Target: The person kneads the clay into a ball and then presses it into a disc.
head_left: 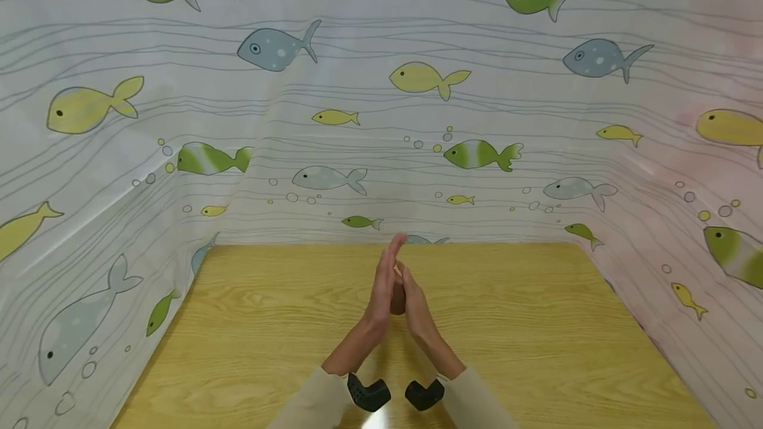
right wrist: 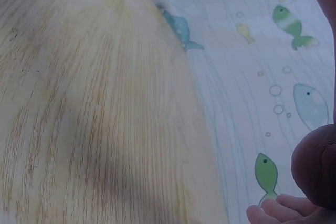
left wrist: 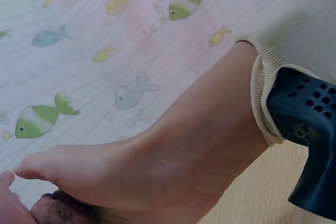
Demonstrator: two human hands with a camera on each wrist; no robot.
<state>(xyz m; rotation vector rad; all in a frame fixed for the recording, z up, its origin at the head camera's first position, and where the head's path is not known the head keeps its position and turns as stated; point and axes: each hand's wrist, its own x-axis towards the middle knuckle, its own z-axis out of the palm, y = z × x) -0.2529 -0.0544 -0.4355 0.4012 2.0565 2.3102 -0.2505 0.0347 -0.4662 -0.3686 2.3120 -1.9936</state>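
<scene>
Since a brown lump [head_left: 397, 298] sits between two palms, pressing or rolling it seems to be the job right now. It looks round in the right wrist view, and it seems to be held up over the middle of the desk [head_left: 268, 323]. To do this well, both palms should push the same amount — too hard, and the lump could go flat or pop out. Small, slow rubs would likely keep it round. The left hand [head_left: 377, 300] and the right hand [head_left: 420, 306] face each other, with fingers mostly straight and pointing away. No fingers curl around the lump — just the palms hold it. The left fingertips reach farther than the right ones. Both arms lean in, like a tent. Each cream sleeve [head_left: 316, 402] has a black gadget [head_left: 368, 394] by it. A fish sheet [head_left: 369, 144] stands behind.
</scene>
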